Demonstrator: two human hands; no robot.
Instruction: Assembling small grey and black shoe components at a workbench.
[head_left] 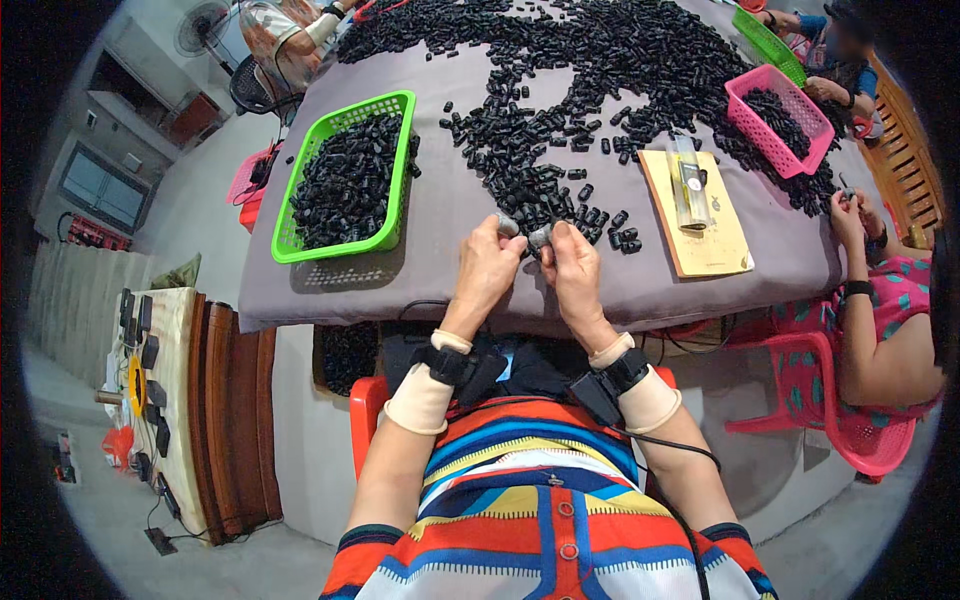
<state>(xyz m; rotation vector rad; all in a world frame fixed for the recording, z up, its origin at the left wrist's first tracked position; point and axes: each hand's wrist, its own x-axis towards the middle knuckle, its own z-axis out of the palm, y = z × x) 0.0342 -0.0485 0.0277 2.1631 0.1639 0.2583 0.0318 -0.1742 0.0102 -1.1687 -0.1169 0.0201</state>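
Observation:
My left hand [485,268] and my right hand [574,272] are close together over the near edge of the pile of small black cylindrical parts [545,195]. Both have their fingers bent and pressed together in a pinch, with grey wrappings or small grey pieces at the fingertips. What lies between the fingers, if anything, is too small to make out. To the left of my left hand stands a green plastic basket [403,185] filled with the same black parts. A few loose black parts [626,240] lie just right of my right hand.
A yellow pad [715,255] with a clear plastic case [690,185] on it lies to the right on the grey tablecloth [440,290]. Beyond it stands a pink basket [815,135] of black parts. Other people sit around the table; one person's hands [850,215] work at the right edge.

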